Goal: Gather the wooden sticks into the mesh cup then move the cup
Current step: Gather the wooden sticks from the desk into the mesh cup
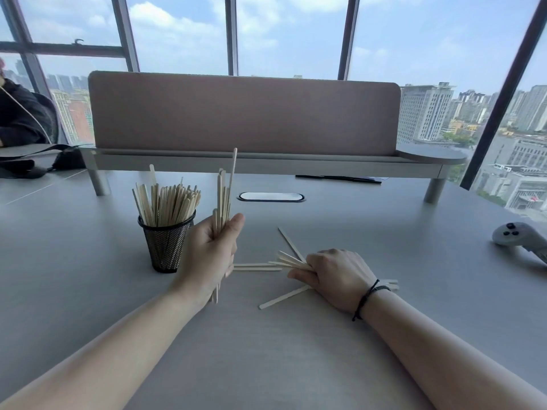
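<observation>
One grey table carries everything, with one pink divider screen standing beyond both hands. One black mesh cup stands just left of the left hand, packed with wooden sticks too many to count. That hand grips an upright bundle of sticks. The right hand is curled round several sticks lying flat. About four loose sticks lie between and beside the hands. One grey controller sits far right.
</observation>
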The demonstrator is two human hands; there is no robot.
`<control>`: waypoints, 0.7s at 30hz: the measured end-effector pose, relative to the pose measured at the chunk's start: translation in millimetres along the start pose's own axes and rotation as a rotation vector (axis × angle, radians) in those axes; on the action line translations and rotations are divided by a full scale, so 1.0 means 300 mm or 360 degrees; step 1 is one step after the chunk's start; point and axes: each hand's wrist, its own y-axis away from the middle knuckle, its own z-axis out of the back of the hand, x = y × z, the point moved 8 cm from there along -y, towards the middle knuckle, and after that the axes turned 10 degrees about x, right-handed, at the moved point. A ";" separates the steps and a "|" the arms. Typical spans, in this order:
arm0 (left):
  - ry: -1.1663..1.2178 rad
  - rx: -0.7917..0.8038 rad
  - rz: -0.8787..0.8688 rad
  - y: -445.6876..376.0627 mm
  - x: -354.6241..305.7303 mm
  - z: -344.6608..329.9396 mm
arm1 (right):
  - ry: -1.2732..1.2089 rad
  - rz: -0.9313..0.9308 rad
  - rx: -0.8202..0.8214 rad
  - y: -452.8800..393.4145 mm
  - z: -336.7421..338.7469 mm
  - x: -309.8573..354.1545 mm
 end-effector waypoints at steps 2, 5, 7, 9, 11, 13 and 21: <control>-0.0050 -0.0033 -0.0027 -0.001 -0.004 0.008 | -0.0004 -0.0005 -0.0098 0.005 0.013 -0.004; -0.0028 -0.0076 0.0000 -0.002 0.003 0.017 | -0.0020 -0.0032 -0.0291 0.010 0.045 -0.010; -0.0019 -0.0073 -0.0014 0.000 -0.001 0.014 | -0.0115 -0.0038 -0.0402 0.015 0.072 -0.011; -0.0026 -0.0069 -0.0057 0.004 -0.012 0.012 | -0.0251 -0.0054 -0.0492 0.022 0.105 -0.007; -0.0047 -0.0078 -0.0119 0.006 -0.027 0.013 | -0.0517 -0.0042 -0.0632 0.032 0.164 0.015; -0.0066 -0.0094 -0.0176 0.006 -0.037 0.018 | -0.0896 -0.0043 -0.0758 0.031 0.224 0.039; -0.0176 -0.0075 -0.0274 0.012 -0.046 0.020 | -0.2589 0.0072 -0.0571 -0.080 0.227 0.183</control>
